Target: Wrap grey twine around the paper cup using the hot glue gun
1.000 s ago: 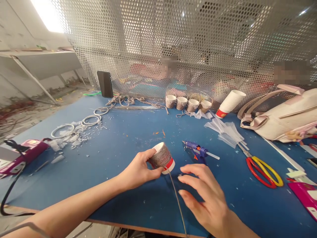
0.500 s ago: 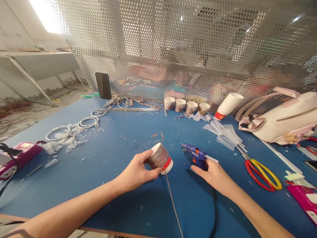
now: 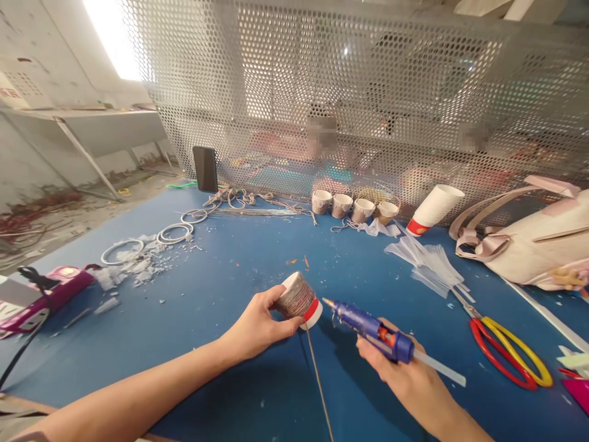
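My left hand point(image 3: 255, 325) grips a paper cup point(image 3: 299, 299) lying on its side, wrapped in grey-brown cord with a red band near its rim. A loose strand of cord point(image 3: 316, 380) trails from the cup toward me. My right hand point(image 3: 405, 374) holds a blue hot glue gun point(image 3: 370, 327) with a clear glue stick out its back. The gun's nozzle points left, a short way from the cup's red band.
On the blue table point(image 3: 221, 368) lie red and yellow scissors point(image 3: 510, 356), clear plastic strips point(image 3: 427, 261), several wrapped cups point(image 3: 354, 207), a stack of white cups point(image 3: 435, 209), a white bag point(image 3: 534, 239), wire rings point(image 3: 175, 232), a phone point(image 3: 205, 169), and a pink tool point(image 3: 46, 293). Perforated metal screen behind.
My right hand reached to the glue gun on the table, picked it up and brought its nozzle toward the cup. My left hand kept holding the cup.
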Tool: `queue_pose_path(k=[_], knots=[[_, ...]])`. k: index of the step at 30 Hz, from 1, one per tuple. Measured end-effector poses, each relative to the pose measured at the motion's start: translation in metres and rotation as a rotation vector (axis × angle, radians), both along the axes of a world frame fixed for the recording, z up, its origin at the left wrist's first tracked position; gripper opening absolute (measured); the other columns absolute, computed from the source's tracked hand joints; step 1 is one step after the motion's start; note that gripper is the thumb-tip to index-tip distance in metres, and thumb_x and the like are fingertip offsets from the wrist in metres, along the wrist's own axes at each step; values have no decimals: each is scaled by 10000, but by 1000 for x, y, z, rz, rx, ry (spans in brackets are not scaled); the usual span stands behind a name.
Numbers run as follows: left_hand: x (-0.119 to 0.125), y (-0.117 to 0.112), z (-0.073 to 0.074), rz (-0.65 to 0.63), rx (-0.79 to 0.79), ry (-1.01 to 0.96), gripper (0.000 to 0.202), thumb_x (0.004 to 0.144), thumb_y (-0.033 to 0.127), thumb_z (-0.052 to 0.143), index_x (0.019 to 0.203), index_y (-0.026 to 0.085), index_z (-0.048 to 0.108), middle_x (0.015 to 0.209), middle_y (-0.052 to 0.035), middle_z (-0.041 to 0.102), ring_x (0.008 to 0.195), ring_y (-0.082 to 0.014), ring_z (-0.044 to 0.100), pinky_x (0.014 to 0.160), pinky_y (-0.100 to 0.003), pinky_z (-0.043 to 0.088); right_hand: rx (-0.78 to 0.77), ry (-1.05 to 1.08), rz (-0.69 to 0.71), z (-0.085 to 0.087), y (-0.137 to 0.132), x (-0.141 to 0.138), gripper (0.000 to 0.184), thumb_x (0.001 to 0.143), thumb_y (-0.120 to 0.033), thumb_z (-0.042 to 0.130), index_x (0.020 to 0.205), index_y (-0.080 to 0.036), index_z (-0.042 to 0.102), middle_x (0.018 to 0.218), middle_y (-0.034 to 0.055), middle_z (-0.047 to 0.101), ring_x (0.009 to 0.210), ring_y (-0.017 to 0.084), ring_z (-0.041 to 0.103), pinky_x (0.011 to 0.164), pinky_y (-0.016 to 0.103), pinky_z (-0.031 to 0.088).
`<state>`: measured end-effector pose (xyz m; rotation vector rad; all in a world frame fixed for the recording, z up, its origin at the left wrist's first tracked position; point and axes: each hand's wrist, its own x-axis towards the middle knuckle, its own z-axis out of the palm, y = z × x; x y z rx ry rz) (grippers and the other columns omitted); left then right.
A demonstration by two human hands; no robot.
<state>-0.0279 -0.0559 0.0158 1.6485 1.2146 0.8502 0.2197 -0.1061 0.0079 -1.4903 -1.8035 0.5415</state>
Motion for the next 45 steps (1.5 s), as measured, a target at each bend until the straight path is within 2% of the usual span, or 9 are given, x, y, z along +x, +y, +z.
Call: queue_pose_path(k=[2,7,15,21,29,33,37,42,45], knots=[[0,0,0,5,7,18,202,698,266,626,857,144,647,799,-35,701,759,-189,632,748,-284,513,73,-5,33,5,-8,-7,283,864,-520,539,812,-271,664,682,11,699,623,192,674,515,241,542],[0,-1,0,-8,62,93,194,716,283,621,855,152,653,797,-24,697,738,-176,612,732,-275,495,92,-2,114,18,-10,-19,375,912,-538,437,701,-270,595,478,-30,575,418,165,579,418,241,484],[1,-2,0,-12,144,151,188,731,293,619,852,153,649,787,-14,674,721,-164,596,707,-256,473,118,-118,238,13,-8,-17,245,912,-440,498,783,-246,576,546,-33,629,452,150,605,457,223,473],[-1,-3,-1,-30,165,176,181,736,258,599,878,154,639,795,-14,663,722,-160,588,703,-258,466,121,-140,212,15,-9,-18,241,920,-425,494,768,-245,544,549,-35,625,447,143,591,465,220,466],[-1,-3,5,-69,169,136,191,741,266,591,886,153,642,784,-10,662,709,-153,594,706,-250,479,166,-145,222,16,-9,-14,233,917,-408,500,760,-244,554,514,-43,604,427,139,585,438,215,465],[-4,-1,2,-108,175,89,210,743,247,598,925,154,644,817,-9,666,737,-153,608,721,-247,485,121,-164,169,21,-10,-13,304,912,-457,479,720,-241,573,519,-26,616,405,133,561,409,204,467],[-6,0,-1,-137,173,59,203,747,231,603,928,148,643,836,-9,658,748,-149,609,733,-245,487,60,-166,131,26,-13,-15,364,902,-521,458,709,-243,594,551,-4,637,449,152,587,457,226,499],[-7,0,-1,-148,145,62,186,740,224,610,901,135,637,816,-9,639,742,-149,603,730,-247,490,-19,-126,118,26,-12,-12,293,893,-463,486,742,-248,614,589,10,642,540,178,622,494,248,521],[-8,1,-1,-155,148,76,189,740,232,607,899,134,638,817,-13,641,739,-151,600,734,-257,494,-16,-112,140,23,-13,-10,265,882,-442,513,747,-251,637,571,5,631,518,167,602,507,253,521]])
